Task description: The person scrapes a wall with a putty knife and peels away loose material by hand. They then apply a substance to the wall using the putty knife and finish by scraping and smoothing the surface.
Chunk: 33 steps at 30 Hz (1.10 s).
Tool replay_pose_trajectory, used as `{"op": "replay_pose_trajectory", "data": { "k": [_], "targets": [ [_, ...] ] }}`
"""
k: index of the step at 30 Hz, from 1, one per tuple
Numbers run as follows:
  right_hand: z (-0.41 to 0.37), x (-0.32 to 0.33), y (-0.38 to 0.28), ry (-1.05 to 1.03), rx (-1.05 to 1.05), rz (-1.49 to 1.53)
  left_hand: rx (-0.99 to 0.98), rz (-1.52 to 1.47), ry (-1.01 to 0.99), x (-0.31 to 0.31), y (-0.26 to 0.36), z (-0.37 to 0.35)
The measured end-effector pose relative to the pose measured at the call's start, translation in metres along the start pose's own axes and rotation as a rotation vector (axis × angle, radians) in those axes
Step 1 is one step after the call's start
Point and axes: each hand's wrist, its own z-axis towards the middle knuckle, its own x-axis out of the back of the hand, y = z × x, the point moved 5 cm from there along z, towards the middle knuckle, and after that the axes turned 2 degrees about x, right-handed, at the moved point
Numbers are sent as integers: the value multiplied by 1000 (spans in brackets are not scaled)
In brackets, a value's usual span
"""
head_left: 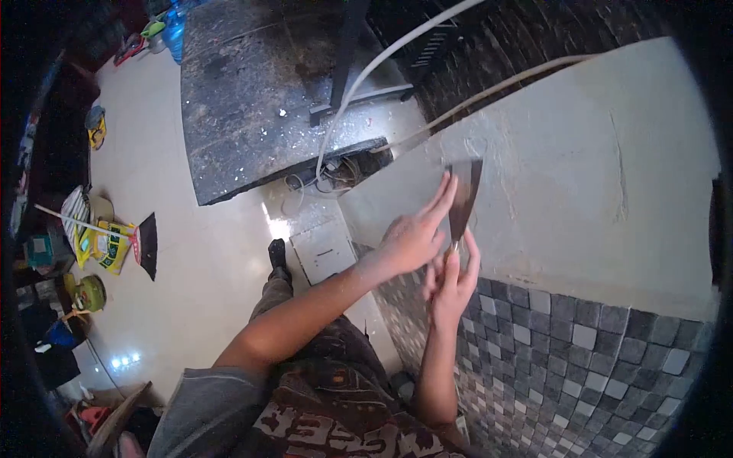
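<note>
2 hands are meeting out in front of the body.
The left arm is reaching up and across, nearly straight, with the left hand [412, 240] opening flat, fingers extended. The right forearm is rising steeply, and the right hand [452, 284] is gripping just beneath it, 2 fingers pointing upward.

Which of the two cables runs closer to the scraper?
The tan cable: it lies along the top edge of the plaster, just above the scraper. The white cable bends away left over the dark slab.
</note>
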Motion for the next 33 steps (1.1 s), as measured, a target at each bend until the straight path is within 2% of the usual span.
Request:
{"op": "replay_pose_trajectory", "data": {
  "k": [5,8,9,12,13,17,20,21,25,28,29,31,33],
  "targets": [
    [23,-26,-2,-117,69,-43,-10,38,41,28,-3,22],
    [0,-23,-8,-59,33,-25,-92,24,35,20,3,10],
    [-4,-19,-3,-22,28,4,-18,18,-54,14,3,6],
    [11,-16,-3,-33,46,-14,85,-4,-74,20,7,16],
    [21,-23,-4,-59,21,10,52,7,18,22,2,25],
    [32,-48,-6,-123,84,49,37,16,24,39,1,36],
    [1,-35,1,-19,57,-4,80,40,-129,32,7,14],
    [-9,-28,5,-27,48,17,-60,56,-50,19,0,4],
    [-22,-2,9,-29,11,44,74,-20,-242,13,12,-7],
    [-22,6,9,-18,9,22,-76,-36,-84,18,8,-6],
    [-24,8,9,-15,20,9,-74,-54,26,21,0,-1],
    [-26,10,6,-2,33,9,-61,-95,238,30,-15,12],
    [-30,11,-1,18,39,35,115,-145,299,39,-29,34]
  ]
}}
